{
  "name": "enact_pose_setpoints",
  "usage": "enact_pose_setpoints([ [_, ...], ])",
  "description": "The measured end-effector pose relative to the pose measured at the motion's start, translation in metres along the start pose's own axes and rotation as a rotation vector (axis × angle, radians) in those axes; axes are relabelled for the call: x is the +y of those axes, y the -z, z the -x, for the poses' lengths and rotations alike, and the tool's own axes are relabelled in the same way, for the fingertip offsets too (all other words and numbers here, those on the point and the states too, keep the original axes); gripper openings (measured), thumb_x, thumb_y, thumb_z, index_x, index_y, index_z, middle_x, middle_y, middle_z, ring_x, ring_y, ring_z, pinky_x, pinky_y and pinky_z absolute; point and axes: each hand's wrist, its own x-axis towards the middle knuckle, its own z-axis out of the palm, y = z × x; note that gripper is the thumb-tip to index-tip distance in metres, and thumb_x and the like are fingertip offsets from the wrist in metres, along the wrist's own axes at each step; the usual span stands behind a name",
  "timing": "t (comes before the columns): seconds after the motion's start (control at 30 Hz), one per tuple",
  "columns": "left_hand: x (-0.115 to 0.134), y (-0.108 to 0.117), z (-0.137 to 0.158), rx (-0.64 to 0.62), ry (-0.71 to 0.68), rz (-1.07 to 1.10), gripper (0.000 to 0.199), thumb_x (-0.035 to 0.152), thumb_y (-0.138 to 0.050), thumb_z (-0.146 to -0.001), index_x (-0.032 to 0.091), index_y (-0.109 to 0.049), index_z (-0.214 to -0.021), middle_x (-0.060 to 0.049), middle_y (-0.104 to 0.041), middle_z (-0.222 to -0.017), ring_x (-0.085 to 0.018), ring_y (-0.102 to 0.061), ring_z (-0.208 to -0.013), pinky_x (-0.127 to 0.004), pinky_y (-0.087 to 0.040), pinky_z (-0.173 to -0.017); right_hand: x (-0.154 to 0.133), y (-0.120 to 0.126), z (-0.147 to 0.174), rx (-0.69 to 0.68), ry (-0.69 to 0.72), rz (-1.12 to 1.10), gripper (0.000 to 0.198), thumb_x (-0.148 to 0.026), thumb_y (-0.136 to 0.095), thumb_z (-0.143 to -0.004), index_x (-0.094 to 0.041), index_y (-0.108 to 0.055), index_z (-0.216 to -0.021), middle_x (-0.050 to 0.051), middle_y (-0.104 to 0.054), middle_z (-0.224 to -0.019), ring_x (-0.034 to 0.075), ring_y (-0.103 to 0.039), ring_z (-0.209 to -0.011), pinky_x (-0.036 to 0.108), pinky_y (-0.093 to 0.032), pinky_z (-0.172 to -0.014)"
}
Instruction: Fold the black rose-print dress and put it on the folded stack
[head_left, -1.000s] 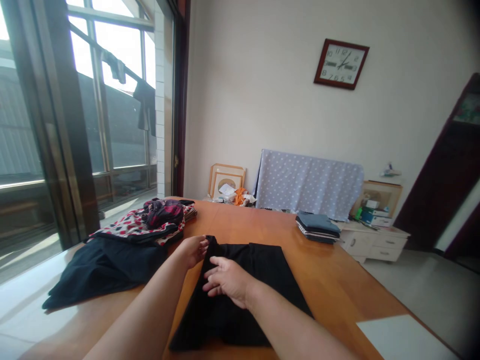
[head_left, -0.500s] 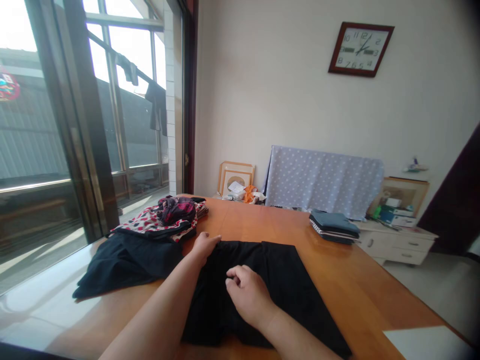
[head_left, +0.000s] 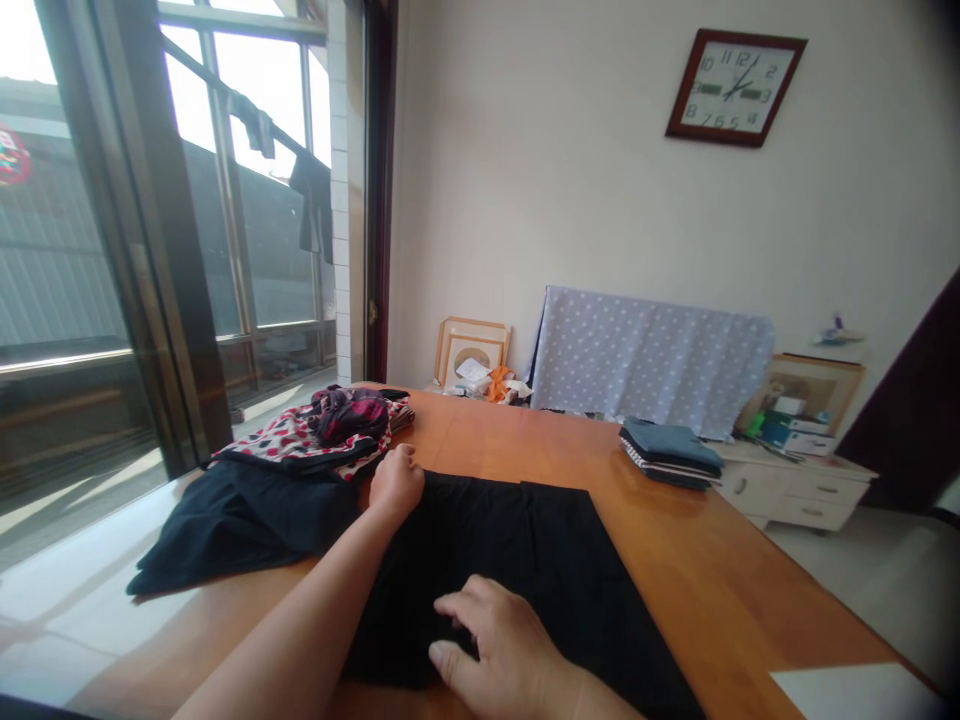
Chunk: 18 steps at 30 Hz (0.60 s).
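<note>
Black shorts (head_left: 555,560) lie spread on the wooden table in front of me. My left hand (head_left: 397,482) is closed at their far left corner, with fingers curled on the fabric edge; the fingertips are partly hidden. Lower down, my right hand (head_left: 499,640) is over the near middle of the shorts, thumb and fingers apart, holding nothing. I cannot tell whether it touches the cloth. Left of the shorts sits a dark garment (head_left: 247,520), beside a heap with a red-and-black patterned white garment (head_left: 277,437) and a dark plaid cloth (head_left: 346,415).
A folded clothes stack (head_left: 670,455) stands at the right far side of the wooden table (head_left: 720,570). A white sheet (head_left: 847,690) lies at the near right corner. Beyond the table are a dotted cloth cover (head_left: 645,355), picture frames (head_left: 474,335) and a white cabinet (head_left: 795,490).
My left hand has moved slightly left and its fingers have curled in. My right hand has come nearer to me, and its thumb and fingers have spread apart. The view has shifted slightly.
</note>
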Motion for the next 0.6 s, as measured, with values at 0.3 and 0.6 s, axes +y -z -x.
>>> enact_pose_setpoints([
  [0.3, 0.030, -0.027, 0.056, -0.291, -0.370, -0.176, 0.030, 0.038, -0.063, -0.082, 0.025, -0.069, -0.108, -0.010, -0.066, -0.117, -0.030, -0.058, -0.113, -0.040, -0.044, -0.094, 0.024, 0.015, -0.005, 0.123, -0.039, -0.303, 0.019, -0.028, -0.055, -0.087, -0.022, -0.073, -0.091, 0.000, -0.066, -0.085, 0.012, -0.061, -0.077, 0.022, -0.046, -0.071],
  [0.6, 0.074, -0.032, 0.047, -0.457, -0.164, 0.100, 0.015, 0.032, -0.063, -0.080, 0.018, -0.068, -0.084, -0.009, -0.071, -0.094, -0.028, -0.063, -0.099, -0.034, -0.046, -0.084, 0.095, 0.064, 0.028, 0.327, -0.389, 0.076, 0.026, -0.046, -0.055, -0.088, -0.022, -0.056, -0.078, -0.003, -0.056, -0.065, 0.013, -0.050, -0.060, 0.026, -0.030, -0.057],
])
